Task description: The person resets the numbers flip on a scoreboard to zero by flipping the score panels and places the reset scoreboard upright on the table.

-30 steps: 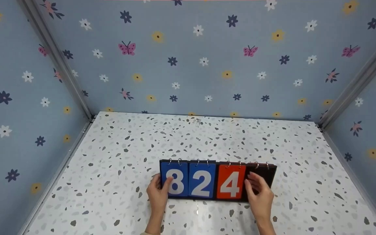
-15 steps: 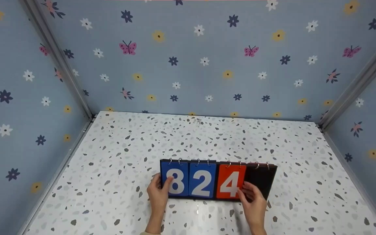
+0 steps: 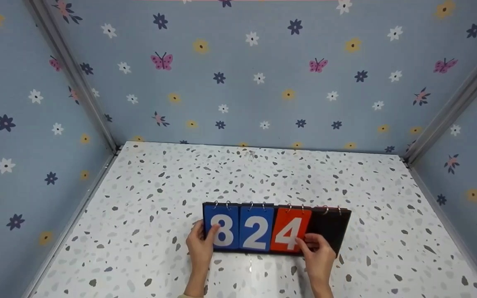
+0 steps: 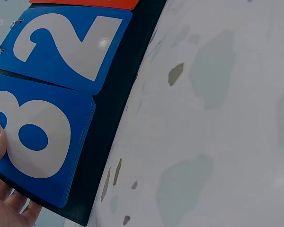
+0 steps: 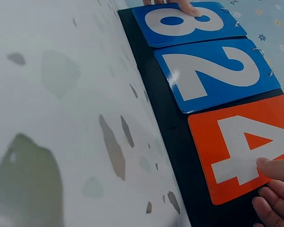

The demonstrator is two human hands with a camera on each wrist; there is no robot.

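Note:
A black flip scoreboard stands tilted on the table, its number cards hung from metal rings along the top edge. From left to right it shows a blue card 8, a blue card 2, a red card 4 and a bare black panel. My left hand grips the left end, thumb on the front of the 8, fingers behind the board. My right hand pinches the right edge of the red 4 card, thumb on its face. That card leans slightly left.
The white speckled table extends around the scoreboard. A blue flowered wall rises behind it, with matching side walls joined at grey metal corner posts.
My right hand has moved left and down from the black panel to the red 4 card and taken its edge. The card has shifted slightly left. My left hand stays put.

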